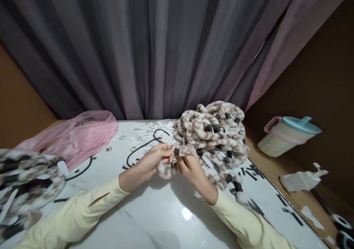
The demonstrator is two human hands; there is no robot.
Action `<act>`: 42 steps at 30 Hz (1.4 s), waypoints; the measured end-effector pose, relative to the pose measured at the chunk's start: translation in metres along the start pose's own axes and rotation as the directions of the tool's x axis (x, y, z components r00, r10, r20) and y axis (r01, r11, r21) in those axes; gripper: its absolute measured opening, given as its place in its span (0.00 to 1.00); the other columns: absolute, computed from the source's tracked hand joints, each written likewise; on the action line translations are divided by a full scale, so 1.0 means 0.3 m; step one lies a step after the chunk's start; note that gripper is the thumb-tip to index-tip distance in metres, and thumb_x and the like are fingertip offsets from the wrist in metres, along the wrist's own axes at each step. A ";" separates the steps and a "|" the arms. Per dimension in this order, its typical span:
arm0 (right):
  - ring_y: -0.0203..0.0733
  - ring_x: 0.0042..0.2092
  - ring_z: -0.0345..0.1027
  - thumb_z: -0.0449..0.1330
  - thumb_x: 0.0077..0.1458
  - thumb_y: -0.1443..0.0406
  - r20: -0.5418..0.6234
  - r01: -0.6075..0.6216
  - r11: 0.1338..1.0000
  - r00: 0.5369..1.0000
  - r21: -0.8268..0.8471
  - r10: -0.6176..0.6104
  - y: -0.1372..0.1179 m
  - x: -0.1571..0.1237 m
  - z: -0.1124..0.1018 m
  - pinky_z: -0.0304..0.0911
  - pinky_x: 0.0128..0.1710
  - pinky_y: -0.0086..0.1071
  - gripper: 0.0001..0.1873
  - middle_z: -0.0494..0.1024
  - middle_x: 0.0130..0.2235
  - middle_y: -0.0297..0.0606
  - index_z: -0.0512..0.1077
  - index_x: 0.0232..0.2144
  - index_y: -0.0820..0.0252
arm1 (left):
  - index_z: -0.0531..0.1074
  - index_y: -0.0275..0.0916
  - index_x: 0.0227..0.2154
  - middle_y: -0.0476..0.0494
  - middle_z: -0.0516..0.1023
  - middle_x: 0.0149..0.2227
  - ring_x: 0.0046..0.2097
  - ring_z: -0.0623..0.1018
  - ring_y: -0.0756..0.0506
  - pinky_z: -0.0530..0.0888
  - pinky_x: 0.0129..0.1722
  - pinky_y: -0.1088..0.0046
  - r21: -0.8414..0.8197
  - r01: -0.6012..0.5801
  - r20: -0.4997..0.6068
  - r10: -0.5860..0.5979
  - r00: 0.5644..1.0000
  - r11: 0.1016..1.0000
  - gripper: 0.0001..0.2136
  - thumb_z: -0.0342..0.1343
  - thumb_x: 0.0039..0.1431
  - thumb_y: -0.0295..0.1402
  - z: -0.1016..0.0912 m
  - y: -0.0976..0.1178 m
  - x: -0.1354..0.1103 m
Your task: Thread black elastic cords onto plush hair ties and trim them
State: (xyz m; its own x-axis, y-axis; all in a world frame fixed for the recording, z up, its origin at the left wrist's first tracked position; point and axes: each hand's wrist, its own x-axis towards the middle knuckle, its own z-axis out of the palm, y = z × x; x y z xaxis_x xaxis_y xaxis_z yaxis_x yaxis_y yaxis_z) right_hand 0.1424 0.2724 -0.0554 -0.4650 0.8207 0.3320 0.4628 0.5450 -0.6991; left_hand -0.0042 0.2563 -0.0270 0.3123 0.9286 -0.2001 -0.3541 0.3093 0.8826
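In the middle of the view my left hand (153, 160) and my right hand (193, 169) meet over a fluffy white-and-brown plush strap (166, 170). Left thumb and fingers pinch it beside a dark wrapped band (176, 151). My right fingers are curled round the strap just to the right of that band. Part of the strap is hidden by the fingers. Right behind the hands rises a large pile of similar plush straps (212, 127) with dark bands and white tags. A black cord (141, 146) lies curved on the table behind my left hand.
A pink plastic bag (91, 131) and more plush straps (49, 193) are at the left. Small rings and paper scraps litter the back of the white table (132, 219). To the right lie scissors (260, 210), black strips (253, 171), a lidded cup (290, 136) and a tissue pack (301, 181).
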 end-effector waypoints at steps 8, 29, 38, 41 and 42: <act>0.33 0.23 0.46 0.46 0.52 0.70 -0.079 -0.008 0.996 0.997 -0.084 0.002 0.044 -0.015 0.024 0.42 0.26 0.29 0.12 0.60 0.20 0.35 0.57 0.17 0.62 | 0.63 0.34 0.24 0.53 0.63 0.19 0.23 0.60 0.55 0.58 0.24 0.82 0.293 -0.154 -0.102 0.191 0.976 0.944 0.13 0.56 0.55 0.38 0.021 -0.013 -0.024; 0.29 0.20 0.53 0.45 0.60 0.63 0.131 -0.104 0.974 0.988 0.203 0.078 -0.079 -0.020 -0.043 0.48 0.22 0.24 0.25 0.58 0.14 0.32 0.55 0.12 0.63 | 0.63 0.37 0.37 0.42 0.65 0.33 0.35 0.66 0.46 0.68 0.34 0.71 0.828 -0.432 0.511 0.797 0.322 -0.357 0.05 0.46 0.60 0.22 -0.016 -0.048 -0.010; 0.29 0.21 0.55 0.44 0.60 0.68 0.170 -0.111 0.973 0.982 0.202 0.077 -0.089 -0.024 -0.033 0.50 0.24 0.24 0.22 0.62 0.16 0.32 0.57 0.14 0.63 | 0.60 0.36 0.41 0.39 0.68 0.36 0.39 0.70 0.46 0.71 0.37 0.71 0.772 -0.547 0.554 0.765 0.329 -0.324 0.11 0.42 0.59 0.18 -0.018 -0.051 -0.007; 0.29 0.22 0.56 0.43 0.61 0.68 0.190 -0.103 0.975 0.980 0.195 0.066 -0.099 -0.030 -0.032 0.51 0.25 0.24 0.20 0.63 0.17 0.31 0.57 0.17 0.63 | 0.61 0.35 0.40 0.40 0.69 0.31 0.35 0.70 0.46 0.70 0.36 0.71 0.759 -0.530 0.584 0.754 0.299 -0.378 0.10 0.42 0.58 0.18 -0.017 -0.047 -0.010; 0.29 0.22 0.56 0.43 0.62 0.68 0.196 -0.101 0.977 0.979 0.189 0.064 -0.104 -0.031 -0.034 0.51 0.25 0.23 0.20 0.63 0.17 0.31 0.58 0.18 0.63 | 0.61 0.35 0.40 0.41 0.69 0.30 0.34 0.70 0.46 0.70 0.35 0.71 0.759 -0.515 0.592 0.751 0.292 -0.398 0.10 0.42 0.58 0.18 -0.018 -0.045 -0.010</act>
State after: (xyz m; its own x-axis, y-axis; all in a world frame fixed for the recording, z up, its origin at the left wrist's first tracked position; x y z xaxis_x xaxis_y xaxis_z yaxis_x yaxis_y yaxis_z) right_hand 0.1401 0.2495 -0.0304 -0.5736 0.8042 0.1561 0.3565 0.4166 -0.8363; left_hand -0.0050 0.2503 -0.0405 0.3469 0.3819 0.8566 0.6492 -0.7570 0.0746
